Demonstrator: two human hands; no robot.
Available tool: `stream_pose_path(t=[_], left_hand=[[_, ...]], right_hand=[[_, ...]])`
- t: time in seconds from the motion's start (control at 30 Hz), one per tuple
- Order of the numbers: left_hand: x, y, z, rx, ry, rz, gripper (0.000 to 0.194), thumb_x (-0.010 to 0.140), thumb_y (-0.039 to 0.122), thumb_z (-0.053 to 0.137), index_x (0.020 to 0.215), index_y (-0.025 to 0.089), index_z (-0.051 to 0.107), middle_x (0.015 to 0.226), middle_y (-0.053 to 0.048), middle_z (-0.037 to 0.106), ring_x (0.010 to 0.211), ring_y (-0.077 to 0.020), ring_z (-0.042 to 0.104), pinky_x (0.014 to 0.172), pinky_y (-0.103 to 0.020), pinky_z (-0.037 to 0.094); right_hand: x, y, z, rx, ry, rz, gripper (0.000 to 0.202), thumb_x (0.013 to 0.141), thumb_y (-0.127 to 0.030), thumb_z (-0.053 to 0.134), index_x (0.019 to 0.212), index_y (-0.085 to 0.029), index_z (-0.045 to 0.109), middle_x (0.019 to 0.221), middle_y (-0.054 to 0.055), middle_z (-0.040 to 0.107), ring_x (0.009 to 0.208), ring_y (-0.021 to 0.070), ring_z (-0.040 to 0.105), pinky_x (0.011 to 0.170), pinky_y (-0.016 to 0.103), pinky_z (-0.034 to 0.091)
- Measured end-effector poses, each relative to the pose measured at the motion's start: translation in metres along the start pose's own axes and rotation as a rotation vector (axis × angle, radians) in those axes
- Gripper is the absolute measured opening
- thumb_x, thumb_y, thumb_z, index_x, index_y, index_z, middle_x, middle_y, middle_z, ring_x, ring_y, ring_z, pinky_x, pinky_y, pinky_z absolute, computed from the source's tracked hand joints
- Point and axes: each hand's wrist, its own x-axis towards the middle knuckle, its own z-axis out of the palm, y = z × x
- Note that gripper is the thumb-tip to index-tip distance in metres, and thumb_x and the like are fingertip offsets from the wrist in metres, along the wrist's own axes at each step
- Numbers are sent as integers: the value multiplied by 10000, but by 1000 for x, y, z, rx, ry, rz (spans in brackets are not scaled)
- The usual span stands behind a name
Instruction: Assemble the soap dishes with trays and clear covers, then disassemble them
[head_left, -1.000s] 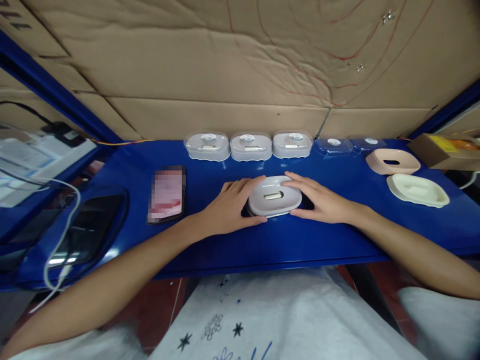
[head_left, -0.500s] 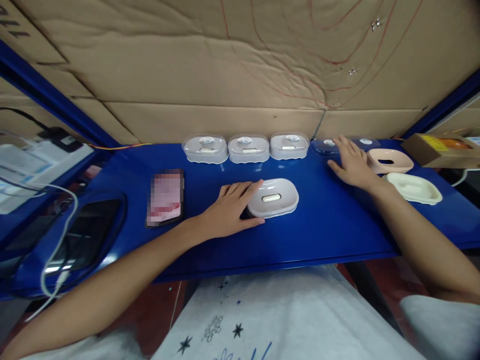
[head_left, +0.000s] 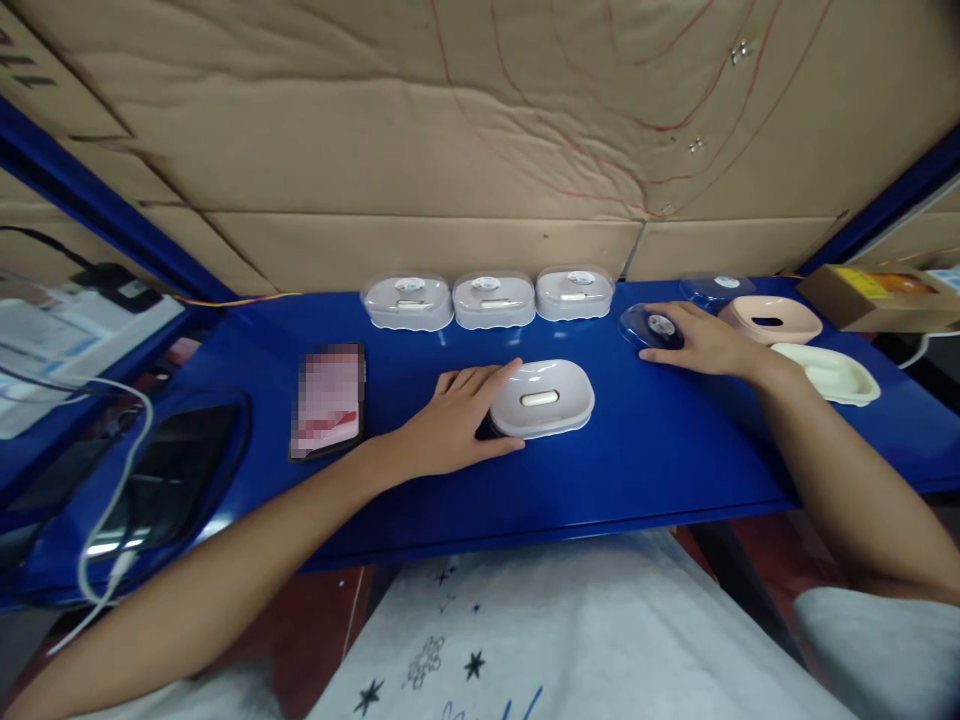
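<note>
Beyond both hands, a brown cardboard wall (head_left: pixel 375 140) fills the upper view, while a blue table (head_left: pixel 600 490) spreads beneath them. Well to the right of the right hand (head_left: pixel 701 340) sits a cardboard box (head_left: pixel 847 310) with a yellow patch. Left of the left hand (head_left: pixel 457 425), apart from it, lies a phone (head_left: pixel 328 400). Beyond the left hand, along the cardboard, three grey dishes (head_left: pixel 495 310) stand in a row under clear covers.

Between the two grips, an uncovered grey dish (head_left: pixel 566 385) rests on the table. The left hand curls around its left end, thumb at the near edge, fingers at the far edge; this looks like a light steadying hold. Just right of the right hand are a pink dish (head_left: pixel 795 318) and, nearer the forearm, a cream tray (head_left: pixel 840 375).

Under the right hand is a clear lid (head_left: pixel 636 325), grasped by its right end with the thumb on the near side; whether it is lifted off the table, I cannot tell. A second clear lid (head_left: pixel 712 292) lies just beyond that hand. Smallest is the round sticker (head_left: pixel 661 326) on the grasped lid.

Such a smooth lid could slip or tip, being held at one end only. The forearm passes close enough to nudge the cream tray. Uneven pressure from the left thumb could swivel the grey dish, since nothing braces its right end.
</note>
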Motion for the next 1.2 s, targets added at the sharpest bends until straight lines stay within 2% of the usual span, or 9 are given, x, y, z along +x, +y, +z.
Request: stream_pose_path(t=[0.07,0.17,0.3,0.4,0.63,0.83,1.03,1.13,1.2], left_hand=[[1,0,-1,-71,12,-22,1196,886,642,803,1748,298,49,1705,-178,431,1558,-430,385,1263,-596,238],[2,0,-1,-167,-1,-20,1344,820,600,883,1738,323,-58,1684,-150,484,1592,-416,343,1282,-610,181],[3,3,0,-203,-18,-20,1372,780,586,918,1740,331,-27,1702,-136,470,1606,-432,310,1281,-629,162],[2,6,5,-208,-25,-9,1372,767,627,916,1744,305,8,1698,-148,473,1602,-427,325,1283,-623,172],[1,10,12,-164,-26,5,1325,748,710,895,1741,267,138,1731,-178,405,1582,-452,360,1286,-613,217],[1,7,13,-164,-9,35,1241,768,712,884,1720,289,210,1735,-157,405,1567,-427,390,1290,-597,221],[1,7,12,-143,-32,39,1253,787,739,854,1730,260,182,1753,-175,366,1569,-437,372,1286,-601,223],[0,7,11,-125,-31,50,1249,837,772,786,1751,265,102,1759,-186,346,1563,-448,378,1272,-611,247],[-1,8,10,-115,-32,70,1222,886,775,732,1756,274,35,1739,-188,383,1551,-441,399,1264,-618,254]], right_hand=[[-1,-13,-1,100,35,-81,814,878,-697,739,1565,-326,510,1530,124,614,1378,435,612,1182,659,469],[-11,-57,-1,212,55,-284,802,893,-613,785,1587,-335,495,1593,96,576,1465,413,552,1232,627,441],[-33,-119,8,233,-10,-519,767,955,-519,773,1636,-362,459,1740,89,411,1571,370,445,1260,602,413],[-41,-141,17,179,-40,-592,762,994,-498,746,1668,-351,421,1756,120,381,1575,365,439,1249,610,414],[-43,-153,27,90,-10,-715,790,1048,-491,680,1721,-288,318,1763,166,353,1612,366,362,1264,629,384],[-43,-157,32,74,-7,-679,793,1061,-500,647,1730,-255,299,1764,179,344,1604,383,362,1263,633,394],[-41,-159,32,89,-31,-660,783,1055,-487,662,1724,-281,311,1775,149,334,1625,361,334,1286,619,367],[-37,-152,20,154,-115,-616,768,1024,-471,703,1696,-299,376,1766,128,361,1621,345,359,1288,591,372],[-35,-136,7,180,-153,-539,743,988,-476,730,1657,-326,445,1745,103,408,1592,352,415,1271,592,392]])
